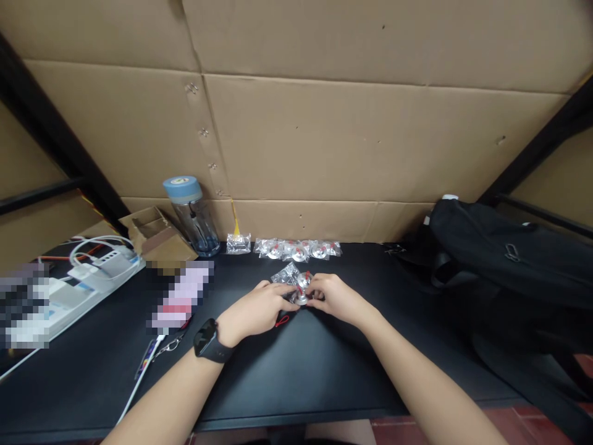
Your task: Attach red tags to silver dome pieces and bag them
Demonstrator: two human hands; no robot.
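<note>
On the black tabletop, a small round silver disc [301, 300] with a red cord part on top lies between my two hands. My left hand [259, 310], with a dark watch at the wrist, has its thumb and fingers closed at the left edge of the disc. From the right, my right hand [334, 298] pinches at the red part and the disc's side; its exact grip is partly hidden by the fingers. A clear plastic bag [286, 274] and a second silver disc [304, 279] lie just behind. A red cord loop [282, 321] shows below my left hand.
Against the cardboard wall [315, 142] stand several bagged silver discs [297, 250] and a clear packet [238, 243]. Left are a bottle [189, 216], an open cardboard box [160, 238], a power strip [60, 309] and a white cable [141, 371]. A black backpack [504, 253] sits right.
</note>
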